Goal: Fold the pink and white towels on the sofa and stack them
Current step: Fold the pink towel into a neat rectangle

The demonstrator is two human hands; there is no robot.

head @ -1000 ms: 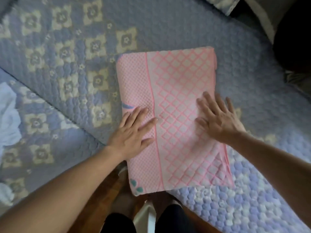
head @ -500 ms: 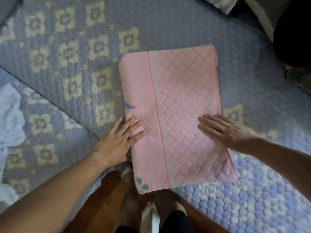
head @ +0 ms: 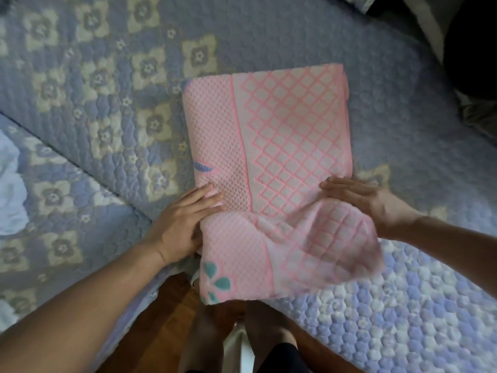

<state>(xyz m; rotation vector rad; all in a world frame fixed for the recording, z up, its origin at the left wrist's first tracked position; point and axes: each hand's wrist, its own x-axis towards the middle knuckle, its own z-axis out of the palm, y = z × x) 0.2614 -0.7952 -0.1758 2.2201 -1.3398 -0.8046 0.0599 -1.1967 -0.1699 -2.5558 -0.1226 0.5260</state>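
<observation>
Pink towel [head: 282, 146] now has its near end lifted off the sofa [head: 403, 319]; my left hand [head: 185, 224] and right hand [head: 363, 203] pinch its sides between fingers, so I judge another fold is starting

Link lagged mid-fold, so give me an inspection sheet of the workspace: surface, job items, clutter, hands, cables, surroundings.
Surface: sofa under a blue quilted cover with cream flower patches.
Job's things: pink towel folded, its near end lifted off the seat; white towel crumpled at the left edge, not yet folded.
Clutter: nothing seen.
Hands: left hand grips the towel's near left edge; right hand grips its near right edge.
Cables: nothing seen.
Surroundings: wooden floor below the seat; dark object top right, unclear.
</observation>
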